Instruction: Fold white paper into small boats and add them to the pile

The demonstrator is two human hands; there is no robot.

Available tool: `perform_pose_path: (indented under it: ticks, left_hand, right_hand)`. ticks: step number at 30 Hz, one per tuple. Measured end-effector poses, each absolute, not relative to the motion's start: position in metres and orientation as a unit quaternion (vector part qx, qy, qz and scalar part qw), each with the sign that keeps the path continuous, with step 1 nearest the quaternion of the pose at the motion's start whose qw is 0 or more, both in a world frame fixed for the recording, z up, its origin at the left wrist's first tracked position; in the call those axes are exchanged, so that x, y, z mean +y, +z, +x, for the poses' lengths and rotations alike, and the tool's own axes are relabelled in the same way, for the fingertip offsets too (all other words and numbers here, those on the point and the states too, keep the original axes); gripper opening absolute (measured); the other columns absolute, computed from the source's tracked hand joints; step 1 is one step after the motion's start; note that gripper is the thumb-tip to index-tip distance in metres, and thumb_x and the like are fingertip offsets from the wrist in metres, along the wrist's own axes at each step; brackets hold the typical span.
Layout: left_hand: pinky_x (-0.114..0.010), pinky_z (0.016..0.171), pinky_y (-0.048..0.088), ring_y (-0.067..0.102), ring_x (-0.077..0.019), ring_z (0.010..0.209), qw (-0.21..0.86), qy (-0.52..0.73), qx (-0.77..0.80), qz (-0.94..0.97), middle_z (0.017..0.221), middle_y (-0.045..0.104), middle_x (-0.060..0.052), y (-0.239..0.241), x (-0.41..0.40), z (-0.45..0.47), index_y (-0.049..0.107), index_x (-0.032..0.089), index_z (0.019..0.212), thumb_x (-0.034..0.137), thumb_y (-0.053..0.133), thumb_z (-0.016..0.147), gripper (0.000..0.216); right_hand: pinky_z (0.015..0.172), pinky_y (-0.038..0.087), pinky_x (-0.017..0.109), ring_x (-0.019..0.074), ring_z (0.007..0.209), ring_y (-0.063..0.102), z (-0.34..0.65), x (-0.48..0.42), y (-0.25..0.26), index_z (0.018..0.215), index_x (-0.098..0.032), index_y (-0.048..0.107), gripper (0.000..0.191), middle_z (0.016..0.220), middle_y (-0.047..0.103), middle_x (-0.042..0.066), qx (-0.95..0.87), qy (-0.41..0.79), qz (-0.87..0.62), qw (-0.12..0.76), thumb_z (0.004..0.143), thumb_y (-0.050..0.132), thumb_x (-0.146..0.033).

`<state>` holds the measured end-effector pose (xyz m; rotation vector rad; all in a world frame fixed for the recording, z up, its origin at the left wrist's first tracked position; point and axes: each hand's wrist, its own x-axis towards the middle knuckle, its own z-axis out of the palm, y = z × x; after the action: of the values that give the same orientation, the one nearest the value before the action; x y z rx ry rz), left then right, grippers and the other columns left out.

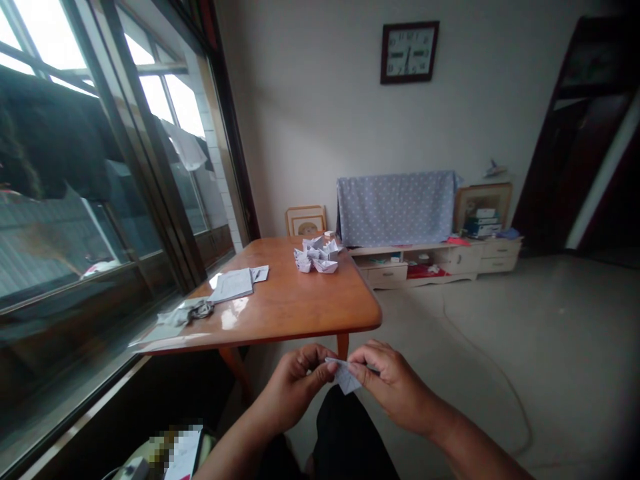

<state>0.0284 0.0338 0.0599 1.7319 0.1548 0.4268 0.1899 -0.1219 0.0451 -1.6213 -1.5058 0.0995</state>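
Both bare forearms (235, 447) angle inward from the lower edge of view; the left hand (295, 387) and right hand (395, 387) are raised just apart, facing each other; the fingers of each curl into a pinch.

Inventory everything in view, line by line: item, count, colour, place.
wooden table: 1, orange-brown, beside the window
folded paper boats: several, white, piled on the table
papers: small stack, white, on the table
crumpled material: 1 bunch, grey, at the table's window side
wall clock: 1, dark frame, pale face, on the wall
polka-dot cloth: 1, blue with white dots, draped against the wall
low cabinet: 1, cream, along the wall
picture frames: 2, wood-toned, leaning by the wall
window: 1, dark frame, along the left side
cable: 1, pale, on the floor
folded white paper: 1, white, between the hands
left hand: 1, pinching the paper
right hand: 1, pinching the paper
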Motion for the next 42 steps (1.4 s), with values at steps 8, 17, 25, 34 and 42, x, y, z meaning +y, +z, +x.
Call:
perform_pose_path:
  ticks: [8, 17, 25, 34, 42]
  left_hand:
    - [-0.026, 0.072, 0.045, 0.056, -0.0150, 0.074, 0.621, 0.211, 0.078, 0.751, 0.076, 0.066, -0.004, 0.067, 0.023, 0.022, 0.066, 0.014, 0.079, 0.039, 0.069, 0.091, 0.028]
    - [-0.024, 0.067, 0.041, 0.053, -0.0147, 0.070, 0.521, 0.237, 0.096, 0.814, 0.071, 0.057, -0.001, 0.054, 0.018, 0.028, 0.062, 0.016, 0.075, 0.043, 0.062, 0.095, 0.033]
    - [-0.026, 0.072, 0.046, 0.056, -0.0178, 0.077, 0.567, 0.197, 0.071, 0.797, 0.080, 0.063, -0.004, 0.052, 0.011, 0.030, 0.066, 0.018, 0.086, 0.047, 0.064, 0.092, 0.029]
    - [-0.025, 0.065, 0.044, 0.053, -0.0168, 0.070, 0.541, 0.256, 0.124, 0.792, 0.071, 0.057, -0.002, 0.055, 0.007, 0.022, 0.063, 0.018, 0.075, 0.052, 0.066, 0.089, 0.037]
    - [-0.028, 0.074, 0.047, 0.058, -0.0189, 0.078, 0.639, 0.233, 0.122, 0.723, 0.080, 0.065, -0.004, 0.048, 0.012, 0.023, 0.071, 0.018, 0.088, 0.053, 0.073, 0.083, 0.036]
  right_hand:
    - [0.080, 0.046, 0.031, 0.0178, 0.084, 0.060, 0.190, -0.129, 0.051, 0.088, -0.022, 0.068, 0.022, 0.082, 0.066, 0.002, -0.632, 0.054, -0.632, 0.445, 0.101, 0.053, -0.033]
    - [0.081, 0.043, 0.032, 0.0182, 0.086, 0.059, 0.178, -0.127, 0.051, 0.090, -0.023, 0.066, 0.009, 0.085, 0.066, 0.001, -0.619, -0.018, -0.677, 0.398, 0.095, 0.063, -0.030]
    - [0.076, 0.046, 0.026, 0.0145, 0.080, 0.058, 0.176, -0.130, 0.044, 0.082, -0.021, 0.060, 0.018, 0.080, 0.059, -0.001, -0.634, 0.019, -0.640, 0.434, 0.098, 0.055, -0.026]
    - [0.078, 0.046, 0.026, 0.0151, 0.084, 0.060, 0.171, -0.128, 0.041, 0.086, -0.022, 0.062, 0.015, 0.084, 0.063, 0.000, -0.611, 0.028, -0.655, 0.443, 0.098, 0.057, -0.029]
    - [0.072, 0.044, 0.025, 0.0133, 0.077, 0.058, 0.169, -0.126, 0.042, 0.078, -0.021, 0.058, 0.024, 0.079, 0.059, -0.001, -0.612, 0.040, -0.641, 0.461, 0.101, 0.053, -0.029]
